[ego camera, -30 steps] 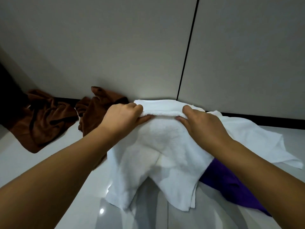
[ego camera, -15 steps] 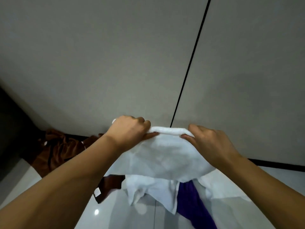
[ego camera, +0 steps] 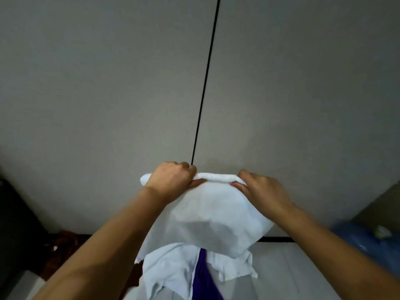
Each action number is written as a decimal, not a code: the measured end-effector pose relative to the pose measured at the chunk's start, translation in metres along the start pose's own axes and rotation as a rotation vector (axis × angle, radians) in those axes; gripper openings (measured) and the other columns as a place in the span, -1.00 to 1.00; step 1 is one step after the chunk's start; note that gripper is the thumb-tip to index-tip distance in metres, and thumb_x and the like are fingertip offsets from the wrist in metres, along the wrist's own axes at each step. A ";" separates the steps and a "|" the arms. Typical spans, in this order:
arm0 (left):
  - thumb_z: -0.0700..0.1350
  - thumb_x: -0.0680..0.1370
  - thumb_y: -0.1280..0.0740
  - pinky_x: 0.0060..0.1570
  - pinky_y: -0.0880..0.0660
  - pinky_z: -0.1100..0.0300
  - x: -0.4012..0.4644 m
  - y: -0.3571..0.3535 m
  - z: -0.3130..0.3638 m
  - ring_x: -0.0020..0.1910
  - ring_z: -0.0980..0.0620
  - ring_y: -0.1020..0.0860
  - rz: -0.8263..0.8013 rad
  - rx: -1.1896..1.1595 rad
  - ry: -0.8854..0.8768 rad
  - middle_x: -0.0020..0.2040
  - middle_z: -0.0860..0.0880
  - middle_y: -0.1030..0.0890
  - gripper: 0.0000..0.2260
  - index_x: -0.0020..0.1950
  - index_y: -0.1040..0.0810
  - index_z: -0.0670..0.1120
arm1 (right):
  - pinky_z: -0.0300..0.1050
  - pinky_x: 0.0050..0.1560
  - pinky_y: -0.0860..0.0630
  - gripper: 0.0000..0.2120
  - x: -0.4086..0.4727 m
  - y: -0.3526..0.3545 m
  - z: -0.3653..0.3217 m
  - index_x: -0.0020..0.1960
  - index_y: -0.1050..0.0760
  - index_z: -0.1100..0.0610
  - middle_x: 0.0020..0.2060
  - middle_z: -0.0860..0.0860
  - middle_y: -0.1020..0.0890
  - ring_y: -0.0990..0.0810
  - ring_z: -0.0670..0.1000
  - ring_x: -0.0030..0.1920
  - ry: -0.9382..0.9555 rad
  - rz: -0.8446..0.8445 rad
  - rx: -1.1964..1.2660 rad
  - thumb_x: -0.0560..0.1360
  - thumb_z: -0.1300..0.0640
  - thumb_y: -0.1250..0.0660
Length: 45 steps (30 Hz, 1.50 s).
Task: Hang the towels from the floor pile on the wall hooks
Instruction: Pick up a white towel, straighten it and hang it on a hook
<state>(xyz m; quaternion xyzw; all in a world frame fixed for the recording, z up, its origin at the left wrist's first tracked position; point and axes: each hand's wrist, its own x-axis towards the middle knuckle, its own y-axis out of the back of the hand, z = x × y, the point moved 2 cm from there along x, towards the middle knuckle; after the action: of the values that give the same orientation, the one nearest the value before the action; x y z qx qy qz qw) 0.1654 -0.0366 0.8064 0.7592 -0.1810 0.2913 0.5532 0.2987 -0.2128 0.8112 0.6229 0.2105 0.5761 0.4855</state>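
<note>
Containers: none identifiable. A blue, blurred object (ego camera: 355, 239) sits at the right edge near the wall base; its nature cannot be determined.

Hands: the left hand (ego camera: 171, 180) grips the top edge of the white towel (ego camera: 207, 215), fingers curled over the rolled hem and thumb beneath. The right hand (ego camera: 257, 189) pinches the same hem just to the right, thumb under and fingers over it. The towel hangs between both hands, lifted off the floor, its lower part draping free in front of the grey wall (ego camera: 108, 94).

Floor pile: a second white towel (ego camera: 171, 271) and a purple towel (ego camera: 205, 280) lie on the pale floor (ego camera: 285, 273) directly below the held one. A brown towel (ego camera: 65, 245) lies at lower left, mostly hidden by the left forearm.

Change from the earlier frames: the held towel has risen clear of the pile, and the view has tilted upward, so more wall and less floor show. The grip is unchanged.

Edges and room: a dark vertical seam (ego camera: 205, 79) runs up the wall from just behind the left hand. A dark skirting strip (ego camera: 275, 239) marks the wall base. The wall above the hands is bare and unobstructed. A dark mass closes the left edge.
</note>
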 end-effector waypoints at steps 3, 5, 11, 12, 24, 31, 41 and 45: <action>0.11 0.20 -0.57 -0.53 -0.02 0.32 0.017 0.044 0.011 -0.74 -0.07 -0.33 0.056 -0.041 -0.051 -0.62 -0.03 -0.38 -0.55 -0.52 -0.37 -0.11 | -0.23 -0.62 -0.18 -0.72 -0.015 0.059 -0.011 -0.29 -0.36 0.12 -0.53 -0.02 -0.47 -0.43 0.08 -0.63 -0.054 0.005 -0.079 0.44 -0.05 -0.31; 0.10 0.21 -0.58 -0.54 -0.02 0.32 0.020 0.067 0.020 -0.74 -0.07 -0.34 0.085 -0.087 -0.096 -0.62 -0.03 -0.37 -0.54 -0.52 -0.35 -0.11 | -0.17 -0.61 -0.27 -0.70 -0.029 0.096 -0.022 -0.26 -0.39 0.14 -0.50 0.00 -0.50 -0.47 0.10 -0.58 -0.107 0.012 -0.126 0.49 -0.07 -0.22; 0.20 0.44 -0.31 -0.46 0.15 0.39 0.013 0.140 0.058 -0.72 -0.07 -0.35 0.226 -0.202 -0.273 -0.61 -0.04 -0.38 -0.53 -0.51 -0.35 -0.10 | -0.10 -0.39 -0.29 -0.71 -0.087 0.191 -0.062 -0.06 -0.43 0.18 -0.27 0.09 -0.57 -0.56 0.19 -0.32 -0.213 -0.039 -0.258 0.59 -0.05 -0.16; 0.20 0.44 -0.36 -0.44 0.16 0.40 0.013 0.154 0.067 -0.73 -0.07 -0.34 0.222 -0.223 -0.310 -0.61 -0.04 -0.38 -0.51 -0.51 -0.36 -0.11 | -0.13 -0.43 -0.24 -0.72 -0.100 0.204 -0.068 -0.10 -0.43 0.18 -0.33 0.09 -0.56 -0.55 0.19 -0.38 -0.223 -0.020 -0.312 0.57 -0.04 -0.18; 0.06 0.21 -0.59 -0.55 -0.02 0.36 0.017 0.337 0.277 -0.73 -0.09 -0.37 0.385 -0.394 -0.697 -0.62 -0.06 -0.39 -0.53 -0.52 -0.30 -0.08 | -0.29 -0.56 0.08 -0.76 -0.308 0.424 -0.110 -0.26 -0.40 0.14 -0.54 0.01 -0.47 -0.40 0.11 -0.64 -0.610 -0.093 -0.672 0.37 -0.02 -0.36; 0.14 0.48 -0.36 -0.56 -0.09 0.28 -0.063 0.458 0.482 -0.54 -0.07 -0.43 0.457 -0.644 -0.908 -0.45 -0.06 -0.44 -0.63 -0.33 -0.41 -0.10 | -0.08 -0.41 -0.19 -0.71 -0.521 0.556 -0.159 -0.01 -0.41 0.21 -0.26 0.12 -0.57 -0.53 0.22 -0.35 -0.882 -0.168 -0.759 0.58 -0.04 -0.21; 0.05 0.14 -0.62 -0.56 -0.15 0.35 -0.222 0.671 0.769 -0.73 -0.07 -0.37 0.600 -1.035 -1.151 -0.63 -0.08 -0.40 -0.56 -0.53 -0.41 -0.14 | -0.08 -0.30 -0.22 -0.69 -0.805 0.758 -0.297 0.13 -0.35 0.19 -0.07 0.13 -0.56 -0.56 0.21 -0.11 -1.380 -0.312 -0.940 0.62 -0.06 -0.07; 0.08 0.15 -0.61 -0.66 -0.26 0.32 -0.283 0.743 0.850 -0.73 -0.06 -0.38 0.590 -1.153 -1.272 -0.63 -0.07 -0.41 -0.57 -0.53 -0.42 -0.14 | -0.06 -0.28 -0.32 -0.69 -0.881 0.805 -0.356 0.16 -0.34 0.14 -0.06 0.08 -0.58 -0.57 0.17 -0.10 -1.581 -0.330 -1.079 0.63 -0.07 -0.02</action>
<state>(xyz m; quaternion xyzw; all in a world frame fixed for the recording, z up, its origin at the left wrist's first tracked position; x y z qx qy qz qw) -0.2890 -1.0929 0.9849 0.3048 -0.7571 -0.1890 0.5460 -0.4866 -1.1623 0.9927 0.4864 -0.3843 -0.0649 0.7820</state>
